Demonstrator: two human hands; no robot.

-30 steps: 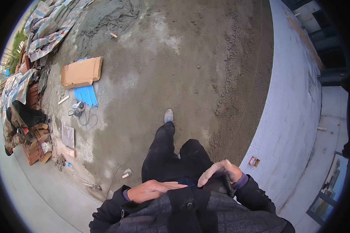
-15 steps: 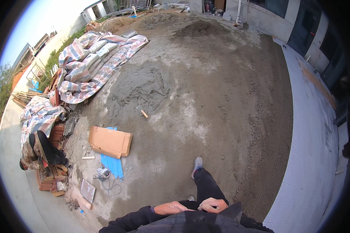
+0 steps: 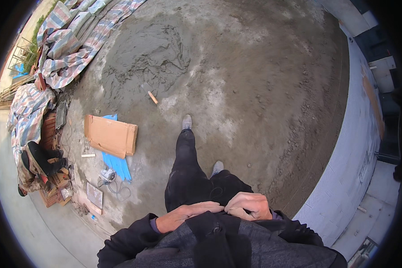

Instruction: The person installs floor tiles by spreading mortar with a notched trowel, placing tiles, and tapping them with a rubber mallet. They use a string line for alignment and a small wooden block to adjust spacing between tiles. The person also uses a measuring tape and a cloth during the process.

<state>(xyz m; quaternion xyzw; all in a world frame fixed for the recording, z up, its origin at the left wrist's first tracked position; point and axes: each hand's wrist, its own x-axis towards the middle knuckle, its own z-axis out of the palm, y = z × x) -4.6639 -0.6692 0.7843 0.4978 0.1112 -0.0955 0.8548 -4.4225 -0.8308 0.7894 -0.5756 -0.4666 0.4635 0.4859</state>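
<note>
Both of my hands meet at my waist, over the front of my dark jacket (image 3: pixel 216 239). My left hand (image 3: pixel 190 215) comes in from the left with its fingers together, their tips at the jacket's edge. My right hand (image 3: pixel 250 205) is curled, its fingers pinched beside the left fingertips. Whatever they pinch is hidden or too small to make out. Below them are my legs in black trousers (image 3: pixel 183 178), the left foot forward. A trowel (image 3: pixel 152 97) with a wooden handle lies ahead, its blade by the wet mortar heap (image 3: pixel 147 58).
To the left lie a flat cardboard box (image 3: pixel 110 135) on blue sheeting (image 3: pixel 117 167), a corded power tool (image 3: pixel 107 175) and a tile (image 3: pixel 94 195). Another person (image 3: pixel 38 163) bends by stacked bricks (image 3: pixel 53 190). Striped tarpaulin (image 3: pixel 71 51) covers bags. A pale wall (image 3: pixel 335 178) runs along the right.
I have stepped forward, my left foot now ahead of the right. The view has tipped down, showing more of my jacket and legs. My hands stay together at my waist.
</note>
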